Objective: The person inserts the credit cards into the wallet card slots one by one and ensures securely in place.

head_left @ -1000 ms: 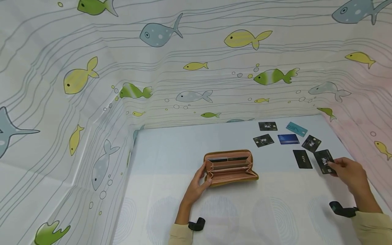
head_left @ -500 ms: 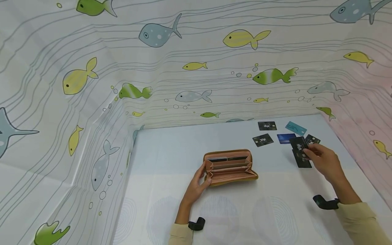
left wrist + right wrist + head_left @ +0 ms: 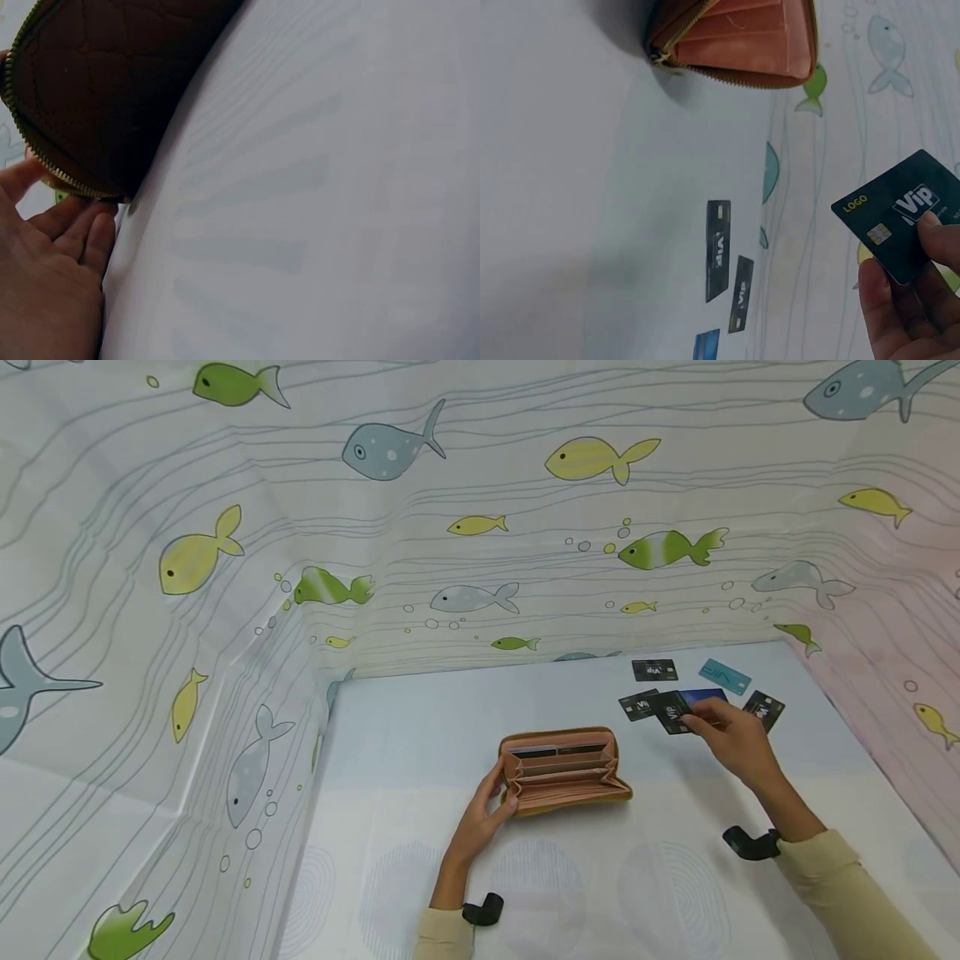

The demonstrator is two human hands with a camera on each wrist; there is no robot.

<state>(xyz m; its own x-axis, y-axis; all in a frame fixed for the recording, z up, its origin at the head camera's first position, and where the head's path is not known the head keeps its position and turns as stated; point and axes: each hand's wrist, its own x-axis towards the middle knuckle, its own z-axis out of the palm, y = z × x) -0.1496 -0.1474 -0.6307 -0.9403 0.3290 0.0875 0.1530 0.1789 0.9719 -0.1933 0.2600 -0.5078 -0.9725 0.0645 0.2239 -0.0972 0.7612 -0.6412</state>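
Observation:
An unzipped zip-around wallet (image 3: 566,772) lies spread on the table, its pink-tan lining and card slots facing up. Some dark card edges show in its upper slots. My left hand (image 3: 477,817) grips its left end, thumb at the lower corner; the left wrist view shows the quilted brown outside (image 3: 112,75) and toothed zip. To the right of the wallet, my right hand (image 3: 735,745) pinches a black "Vip" card (image 3: 900,214) with a gold chip between thumb and fingers. In the head view this card overlaps a black card (image 3: 636,704) and a blue card (image 3: 701,695).
Another black card (image 3: 654,670) lies at the back, with a teal card (image 3: 724,677) to its right. A further black card (image 3: 767,708) is partly behind the right hand. Fish-printed sheeting (image 3: 465,552) rises behind and beside the pale table (image 3: 420,718).
My right hand has carried the black card leftward, from the right edge of the card group across to the wallet side. My left hand and the wallet stay put.

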